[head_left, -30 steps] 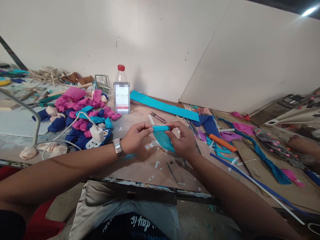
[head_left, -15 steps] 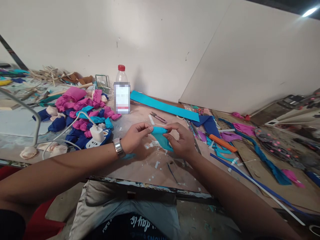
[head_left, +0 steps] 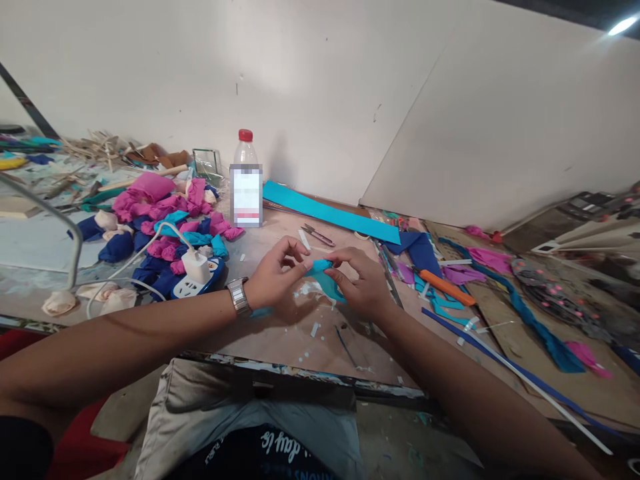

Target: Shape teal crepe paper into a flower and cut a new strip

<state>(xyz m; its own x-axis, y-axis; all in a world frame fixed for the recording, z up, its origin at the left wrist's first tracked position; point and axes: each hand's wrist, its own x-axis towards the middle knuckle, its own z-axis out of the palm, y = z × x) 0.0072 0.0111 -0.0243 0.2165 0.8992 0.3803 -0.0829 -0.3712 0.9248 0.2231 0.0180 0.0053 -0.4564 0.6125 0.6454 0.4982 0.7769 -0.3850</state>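
Observation:
Between my two hands, over the front middle of the table, is a strip of turquoise fabric (head_left: pixel 320 267), its upper edge bunched and the rest hanging down. My right hand (head_left: pixel 361 280) pinches its right end between thumb and fingers. At the left end, my left hand (head_left: pixel 281 272) has its thumb on the fabric, with the fingers curled behind. Part of the strip is hidden by the fingers. Just beyond my hands lie small thread snips (head_left: pixel 319 235) and a white strip (head_left: pixel 304 239).
A bottle with a red cap (head_left: pixel 245 180) stands by the wall, beside a long turquoise strip (head_left: pixel 333 212). Pink, blue and turquoise fabric bundles (head_left: pixel 155 207) pile up left, near a power strip (head_left: pixel 187 287). Right are an orange-handled tool (head_left: pixel 447 287) and a white rod (head_left: pixel 545 397).
The left end of the turquoise fabric has been turned in, so less of it shows between my hands. My left fingers have lifted and curled slightly; my right hand has barely moved.

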